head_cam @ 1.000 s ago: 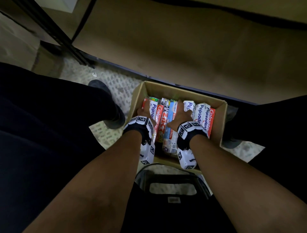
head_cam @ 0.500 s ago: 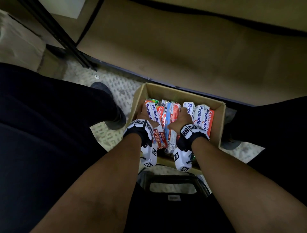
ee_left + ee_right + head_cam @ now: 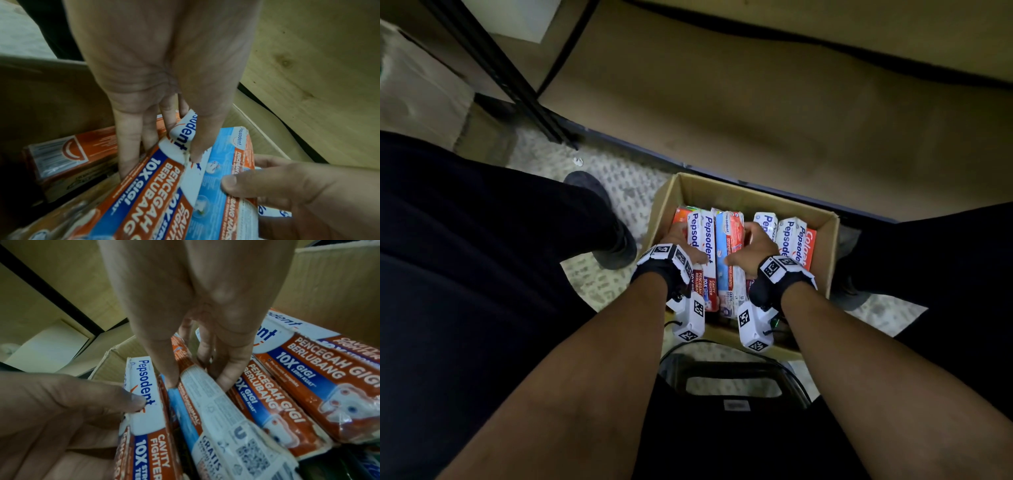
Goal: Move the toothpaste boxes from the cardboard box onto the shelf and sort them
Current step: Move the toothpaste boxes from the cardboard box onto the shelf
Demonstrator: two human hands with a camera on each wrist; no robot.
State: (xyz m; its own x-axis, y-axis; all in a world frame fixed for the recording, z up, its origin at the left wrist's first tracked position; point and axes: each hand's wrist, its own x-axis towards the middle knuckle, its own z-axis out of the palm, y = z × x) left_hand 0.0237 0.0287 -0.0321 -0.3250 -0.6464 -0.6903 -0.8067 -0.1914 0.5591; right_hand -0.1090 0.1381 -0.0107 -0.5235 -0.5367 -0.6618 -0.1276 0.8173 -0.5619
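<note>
Item: toothpaste boxes point(image 3: 710, 253), bunched in cardboard box point(image 3: 750, 193); left hand point(image 3: 681, 245) and right hand point(image 3: 756, 246), fingers clamped on bundle's flanks; squeeze evenly, lift level toward shelf point(image 3: 756, 113)

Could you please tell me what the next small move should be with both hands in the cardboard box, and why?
Probably lift the gripped bundle straight up. The left hand grips the white-and-red Pepsodent box and the right hand the light blue Pepsodent box, side by side between the hands. Both boxes are still inside the brown cardboard box, tight among neighbours, and the wooden shelf beyond is bare.
</note>
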